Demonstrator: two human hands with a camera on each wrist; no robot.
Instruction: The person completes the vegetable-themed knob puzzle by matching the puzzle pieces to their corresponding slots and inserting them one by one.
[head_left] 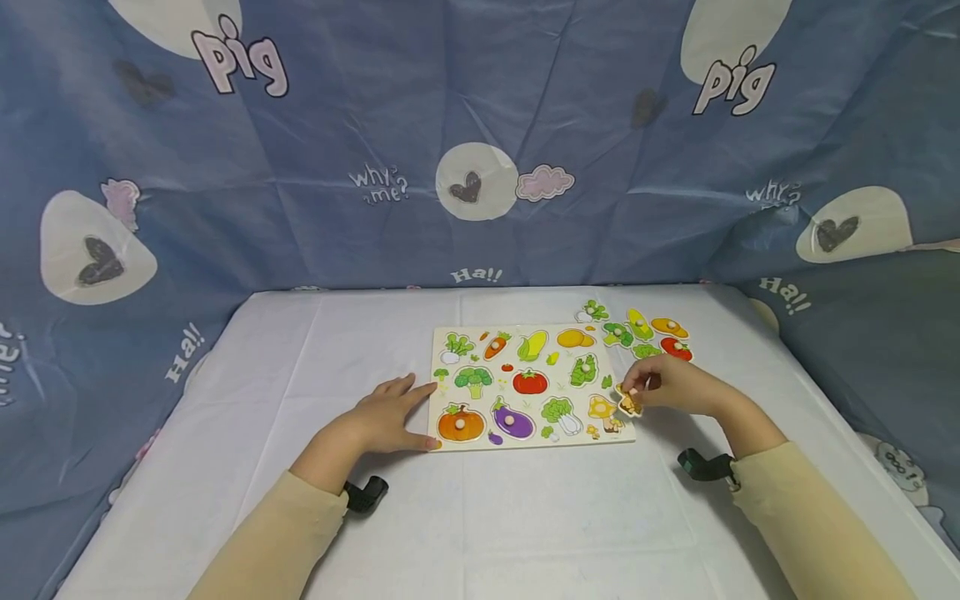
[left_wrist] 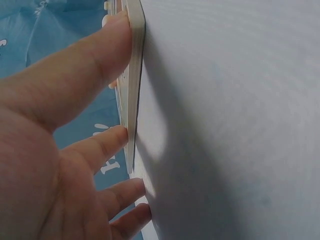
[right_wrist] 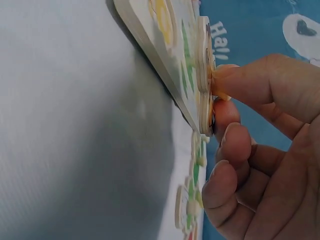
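A white wooden puzzle board [head_left: 480, 396] with printed vegetables lies on the table. My left hand [head_left: 390, 417] rests at its left edge, fingers spread, with thumb [left_wrist: 100, 55] and index fingertip touching the board. My right hand [head_left: 675, 385] pinches a mushroom puzzle piece [head_left: 628, 403] by its knob, over the board's right edge. In the right wrist view the piece [right_wrist: 203, 75] stands on edge, tilted against the line of the board. The printed mushroom shape [head_left: 600, 407] is just left of it. Knobbed pumpkin [head_left: 450, 427] and eggplant [head_left: 517, 423] pieces sit in the board.
Beyond my right hand lie several loose puzzle pieces: a radish [head_left: 595, 310], broccoli [head_left: 617, 335], corn [head_left: 640, 323], a potato [head_left: 669, 327] and a tomato [head_left: 677, 349]. A white cloth [head_left: 525, 525] covers the table. A blue printed curtain [head_left: 337, 233] hangs behind.
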